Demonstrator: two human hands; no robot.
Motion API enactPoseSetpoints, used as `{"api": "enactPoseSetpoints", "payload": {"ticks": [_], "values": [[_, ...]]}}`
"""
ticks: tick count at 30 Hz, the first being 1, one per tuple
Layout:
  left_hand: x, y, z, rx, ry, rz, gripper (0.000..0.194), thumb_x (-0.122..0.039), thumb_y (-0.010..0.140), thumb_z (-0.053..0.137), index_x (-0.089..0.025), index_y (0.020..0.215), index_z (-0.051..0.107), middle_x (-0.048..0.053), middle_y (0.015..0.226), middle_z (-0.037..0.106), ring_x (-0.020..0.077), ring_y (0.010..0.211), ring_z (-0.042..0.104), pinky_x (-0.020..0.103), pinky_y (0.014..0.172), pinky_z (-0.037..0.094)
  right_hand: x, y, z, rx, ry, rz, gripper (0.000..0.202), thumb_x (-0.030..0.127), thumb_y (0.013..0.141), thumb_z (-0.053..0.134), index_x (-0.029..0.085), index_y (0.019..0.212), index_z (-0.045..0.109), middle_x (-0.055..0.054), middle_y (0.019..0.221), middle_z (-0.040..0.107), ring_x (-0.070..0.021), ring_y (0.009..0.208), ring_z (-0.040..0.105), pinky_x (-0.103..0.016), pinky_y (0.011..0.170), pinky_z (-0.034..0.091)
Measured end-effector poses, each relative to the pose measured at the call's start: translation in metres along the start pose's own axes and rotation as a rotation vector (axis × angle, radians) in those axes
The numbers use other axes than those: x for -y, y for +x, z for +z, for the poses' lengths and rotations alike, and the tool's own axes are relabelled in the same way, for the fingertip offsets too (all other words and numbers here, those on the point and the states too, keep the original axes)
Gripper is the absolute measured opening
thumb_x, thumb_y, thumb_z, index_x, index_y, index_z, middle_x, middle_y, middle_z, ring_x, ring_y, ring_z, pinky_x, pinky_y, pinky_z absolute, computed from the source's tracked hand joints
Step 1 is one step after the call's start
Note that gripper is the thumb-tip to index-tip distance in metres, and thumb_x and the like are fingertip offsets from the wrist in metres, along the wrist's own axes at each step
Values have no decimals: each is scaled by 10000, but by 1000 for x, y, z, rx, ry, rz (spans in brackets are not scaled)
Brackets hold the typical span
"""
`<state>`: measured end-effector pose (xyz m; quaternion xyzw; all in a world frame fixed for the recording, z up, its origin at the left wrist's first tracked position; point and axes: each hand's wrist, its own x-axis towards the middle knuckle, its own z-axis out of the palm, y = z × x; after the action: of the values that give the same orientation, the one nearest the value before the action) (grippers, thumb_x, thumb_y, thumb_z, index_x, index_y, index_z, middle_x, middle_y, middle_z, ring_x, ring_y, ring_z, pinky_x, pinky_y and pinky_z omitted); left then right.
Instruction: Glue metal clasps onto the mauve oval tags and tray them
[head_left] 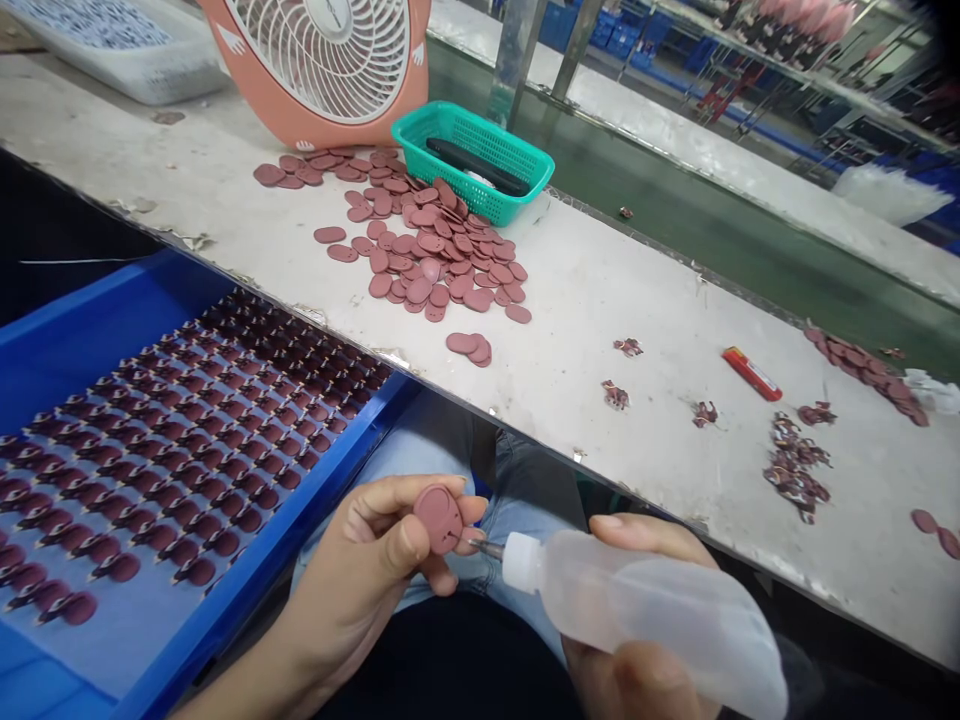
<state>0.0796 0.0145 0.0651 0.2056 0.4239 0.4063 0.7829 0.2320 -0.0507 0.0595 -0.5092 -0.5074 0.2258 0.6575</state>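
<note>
Between the thumb and fingers of my left hand (382, 550) is a reddish-brown oval disc (438, 518) with small holes, its flat face turned up. My right hand (637, 640) grips a translucent white squeeze bottle (660, 610) with a white cap and a thin metal needle tip (486, 548). The needle points left, its end at or very close to the disc's lower edge; whether it touches I cannot tell. Beyond my hands, a heap of similar discs (442, 245) lies on the worktable, with a few overlapping discs (471, 346) nearer its edge.
On my left a blue tray (172, 640) holds rows of discs with small dark figures on them. The worktable (570, 300) carries an orange fan (322, 60), a green basket (525, 205), a red tube (752, 374), a cluster of small brown figures (796, 465) and a white tub (165, 75).
</note>
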Motion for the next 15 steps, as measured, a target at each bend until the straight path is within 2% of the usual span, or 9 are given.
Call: {"api": "enactPoseSetpoints", "payload": {"ticks": [3,8,11,15], "values": [[0,0,0,-22,10,8,351,-480,545,942,-241,782,840,43,743,812,114,578,668,114,474,519,-2,-1,1,-12,-20,14,333,480,966,568,253,1206,604,-41,773,664,-190,550,605,-341,445,519],[-1,0,1,-17,13,1,357,-485,527,946,-245,768,840,35,732,810,111,564,658,116,467,512,-1,-1,3,-15,-34,39,304,459,969,563,270,1203,607,-45,749,648,-192,518,572,-342,389,468],[-2,0,1,-13,11,-15,363,-485,521,948,-248,775,841,40,731,811,125,586,684,117,471,513,2,2,2,28,-33,23,320,454,990,522,281,1255,571,-54,766,660,-209,566,599,-356,447,515],[-1,-1,0,-17,4,-20,364,-479,528,947,-246,786,841,50,749,815,143,606,711,122,473,521,4,5,4,17,-46,12,329,476,986,519,294,1256,562,-65,798,670,-233,652,634,-358,485,528]]}}
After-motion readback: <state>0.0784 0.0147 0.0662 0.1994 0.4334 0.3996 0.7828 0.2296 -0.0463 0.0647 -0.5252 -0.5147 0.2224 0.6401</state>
